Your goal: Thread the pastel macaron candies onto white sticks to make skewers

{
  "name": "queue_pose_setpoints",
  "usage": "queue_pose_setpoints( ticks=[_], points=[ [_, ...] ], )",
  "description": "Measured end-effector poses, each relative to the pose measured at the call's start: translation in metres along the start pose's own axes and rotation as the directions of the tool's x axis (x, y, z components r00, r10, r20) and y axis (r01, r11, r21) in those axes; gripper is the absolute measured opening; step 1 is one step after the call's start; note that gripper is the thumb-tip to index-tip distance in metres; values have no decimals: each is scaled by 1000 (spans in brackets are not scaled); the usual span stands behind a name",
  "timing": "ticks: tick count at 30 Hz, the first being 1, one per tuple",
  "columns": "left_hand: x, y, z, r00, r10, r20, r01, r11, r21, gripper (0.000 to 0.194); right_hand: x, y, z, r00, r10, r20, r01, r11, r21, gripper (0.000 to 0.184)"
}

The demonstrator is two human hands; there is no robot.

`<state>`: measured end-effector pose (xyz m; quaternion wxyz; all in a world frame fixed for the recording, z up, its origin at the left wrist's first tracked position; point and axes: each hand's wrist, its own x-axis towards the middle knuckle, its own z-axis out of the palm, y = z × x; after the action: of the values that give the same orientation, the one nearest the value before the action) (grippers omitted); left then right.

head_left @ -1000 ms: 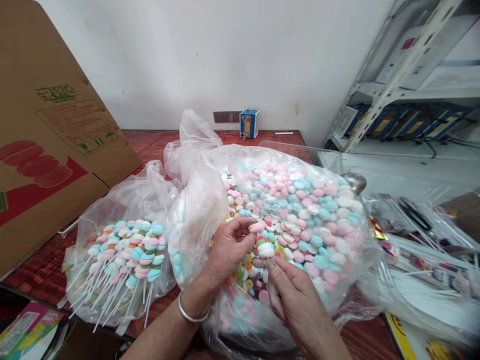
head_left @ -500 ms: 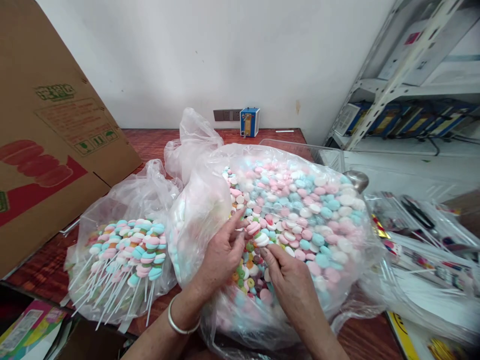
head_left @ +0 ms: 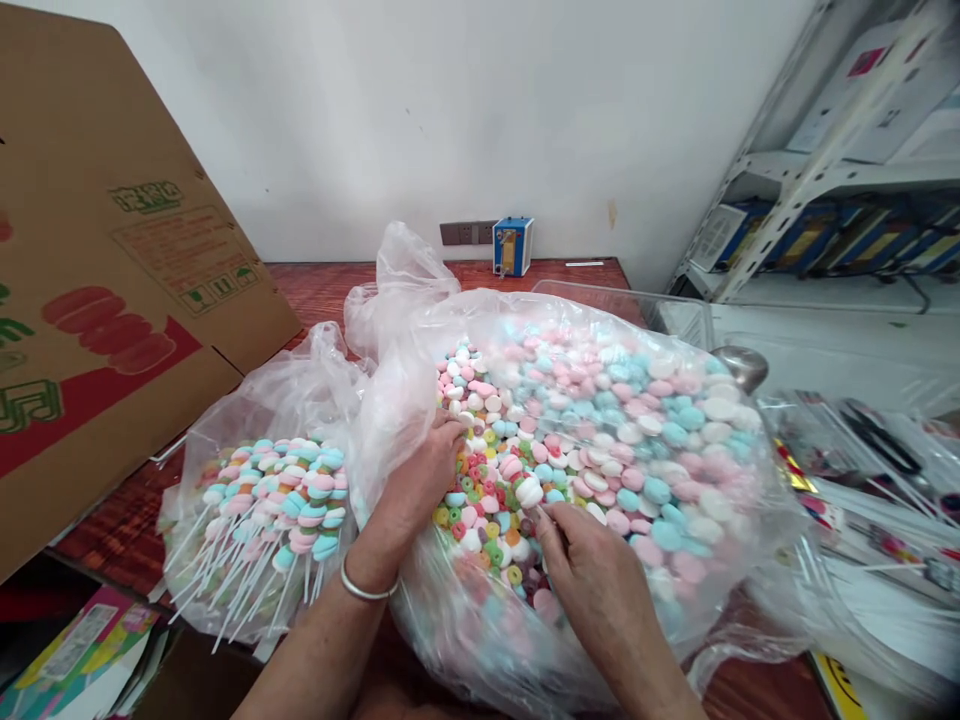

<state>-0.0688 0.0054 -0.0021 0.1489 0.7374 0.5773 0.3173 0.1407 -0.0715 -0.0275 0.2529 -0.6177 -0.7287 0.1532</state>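
Note:
My right hand is closed in a pinch around the lower end of a marshmallow skewer. A white and a pink marshmallow show at its top; most of the stick is hidden by my fingers. My left hand, a silver bangle on its wrist, reaches into the left side of a big clear plastic bag. Its bent fingers touch the loose sweets there, and their tips are partly hidden. Pink, white and blue marshmallows fill the bag, with small gummy rings near my hands.
Finished-looking marshmallow sticks lie in a smaller bag at left, beside a cardboard box. A metal scoop and packaged tools are at right. A blue device stands by the wall; shelving rises at right.
My left hand has moved away from the skewer, left and into the loose sweets. My right hand still grips the skewer. The view has shifted slightly.

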Motion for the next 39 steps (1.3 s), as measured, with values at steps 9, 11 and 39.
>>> queue_pose_setpoints(
  ticks=[9, 11, 39],
  points=[
    [-5, 25, -9, 916, -377, 137, 390, 759, -521, 20, -1, -15, -7, 996, -38, -78, 52, 981, 185, 38],
    [-6, 32, -10, 896, -402, 188, 434, 702, -565, 23, 0, -18, -8, 995, -40, -88, 56, 982, 182, 38],
    [11, 13, 10, 956, -286, -67, 214, 834, -508, 8, -9, 2, 5, 994, 105, 20, -102, 878, 467, 41]
  ],
)
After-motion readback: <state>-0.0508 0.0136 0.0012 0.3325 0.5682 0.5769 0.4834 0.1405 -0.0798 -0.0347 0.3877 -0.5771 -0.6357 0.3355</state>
